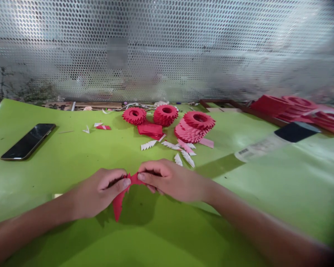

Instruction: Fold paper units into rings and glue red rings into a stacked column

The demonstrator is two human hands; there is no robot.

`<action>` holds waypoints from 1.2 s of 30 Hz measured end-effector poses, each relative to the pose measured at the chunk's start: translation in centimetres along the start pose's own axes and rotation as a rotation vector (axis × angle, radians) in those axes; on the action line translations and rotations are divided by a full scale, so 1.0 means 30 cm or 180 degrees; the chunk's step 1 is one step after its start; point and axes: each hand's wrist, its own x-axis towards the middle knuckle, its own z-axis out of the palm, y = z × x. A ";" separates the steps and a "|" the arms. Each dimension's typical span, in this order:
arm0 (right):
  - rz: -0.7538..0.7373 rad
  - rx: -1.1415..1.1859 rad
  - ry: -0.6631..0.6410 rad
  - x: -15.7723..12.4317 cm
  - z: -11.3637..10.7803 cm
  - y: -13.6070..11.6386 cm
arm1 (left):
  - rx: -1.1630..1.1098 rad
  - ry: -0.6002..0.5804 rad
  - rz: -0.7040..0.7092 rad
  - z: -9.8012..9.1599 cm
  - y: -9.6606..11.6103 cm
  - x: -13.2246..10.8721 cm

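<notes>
A: Hands?
B: Left hand and right hand both pinch one red paper strip low over the green bench.
A: Obscured?
B: Strip's middle hidden by fingers; right-edge stacks blurred.

Three red paper rings, one phone and one pile of flat red sheets are counted. One red folded piece is held between the left hand and the right hand.

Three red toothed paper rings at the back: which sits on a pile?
The rightmost ring: it tops a pile of paler pink rings. The left ring and middle ring have no pile beneath.
</notes>
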 end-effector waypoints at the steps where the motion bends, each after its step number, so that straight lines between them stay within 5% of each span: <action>1: -0.0039 -0.0023 0.0043 0.001 0.005 -0.001 | 0.0019 -0.0024 -0.0005 0.000 0.001 0.001; 13: -0.0178 -0.0087 -0.0198 0.012 0.005 0.003 | 0.0061 -0.0241 0.0082 0.000 0.007 0.005; 21: 0.0151 0.0156 0.0139 0.016 0.013 -0.001 | -0.0064 0.0153 0.0066 0.008 0.020 0.015; 30: 0.0243 0.0485 0.0007 0.005 0.002 0.013 | -0.0215 0.0084 0.0106 0.004 0.018 0.013; 36: -0.0150 -0.0065 -0.0118 0.005 -0.024 0.012 | -0.0157 0.0103 0.0069 0.008 0.019 0.011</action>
